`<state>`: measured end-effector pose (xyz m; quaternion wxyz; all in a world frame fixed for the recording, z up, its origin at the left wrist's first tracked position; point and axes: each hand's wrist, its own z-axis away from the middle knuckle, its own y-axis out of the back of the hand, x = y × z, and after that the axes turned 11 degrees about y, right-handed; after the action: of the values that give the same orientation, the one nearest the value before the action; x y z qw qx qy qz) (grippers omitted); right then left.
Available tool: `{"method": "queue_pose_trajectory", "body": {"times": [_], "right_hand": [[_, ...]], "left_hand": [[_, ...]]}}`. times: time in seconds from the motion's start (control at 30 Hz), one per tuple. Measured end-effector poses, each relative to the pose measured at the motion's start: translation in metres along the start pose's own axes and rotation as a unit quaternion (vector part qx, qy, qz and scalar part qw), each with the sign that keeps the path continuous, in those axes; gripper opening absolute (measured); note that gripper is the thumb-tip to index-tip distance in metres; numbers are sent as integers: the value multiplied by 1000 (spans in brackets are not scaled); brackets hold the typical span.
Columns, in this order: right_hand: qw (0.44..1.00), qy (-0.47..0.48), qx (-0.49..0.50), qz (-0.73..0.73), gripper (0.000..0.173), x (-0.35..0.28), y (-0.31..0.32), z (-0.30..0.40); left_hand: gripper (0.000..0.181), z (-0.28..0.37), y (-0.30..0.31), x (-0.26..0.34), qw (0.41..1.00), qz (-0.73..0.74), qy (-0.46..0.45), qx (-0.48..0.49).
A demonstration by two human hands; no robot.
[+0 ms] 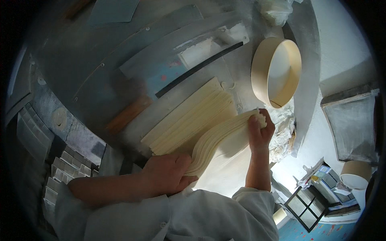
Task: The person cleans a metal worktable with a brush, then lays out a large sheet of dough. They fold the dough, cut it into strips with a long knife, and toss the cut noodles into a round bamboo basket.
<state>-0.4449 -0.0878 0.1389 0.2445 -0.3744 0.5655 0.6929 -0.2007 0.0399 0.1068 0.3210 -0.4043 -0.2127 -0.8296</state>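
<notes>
A thick stack of pale yellow dough sheets (212, 143) is bent in a curve between my hands. My left hand (169, 171) grips its near left end, fingers around the edge. My right hand (261, 128) pinches the other end, with the thumb on top. Just beyond lies a second pile of layered dough sheets (190, 117), spread in overlapping folds on the metal work surface (126, 132). A broad pale sheet (229, 165) shows beneath the held stack, in front of my body; whether it is joined to the stack I cannot tell.
A round, pale wooden hoop (262, 72) stands at the right, beside crumpled clear plastic (282, 132). A plastic bag (276, 12) is farther back. A dark straight strip (199, 70) and a brown wooden block (129, 114) lie beyond the dough. Clear plastic trays (57, 174) are at lower left.
</notes>
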Motion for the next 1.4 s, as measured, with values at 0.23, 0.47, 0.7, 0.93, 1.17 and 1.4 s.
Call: {"method": "queue_pose_trajectory", "body": {"times": [0.23, 0.47, 0.7, 0.93, 1.17, 1.4], "right_hand": [[990, -77, -77, 90, 29, 22, -20, -12], [987, -82, -120, 68, 31, 20, -13, -10], [978, -119, -144, -93, 32, 18, -4, -8], [977, -122, -123, -127, 32, -6, -19, -16], [969, -65, -198, -132, 26, 10, 3, -11], [985, -130, -105, -34, 28, 4, -17, -12]], "left_hand": [[46, 7, 4, -15, 995, -17, 101, 10], [53, 6, 6, -22, 995, -17, 100, 17], [49, 6, 0, -34, 990, -66, -16, 126], [53, 1, -4, -40, 997, -8, 15, 77], [56, -2, -1, -37, 998, 10, 35, 42], [52, -1, 5, -36, 996, -9, -80, 39]]}}
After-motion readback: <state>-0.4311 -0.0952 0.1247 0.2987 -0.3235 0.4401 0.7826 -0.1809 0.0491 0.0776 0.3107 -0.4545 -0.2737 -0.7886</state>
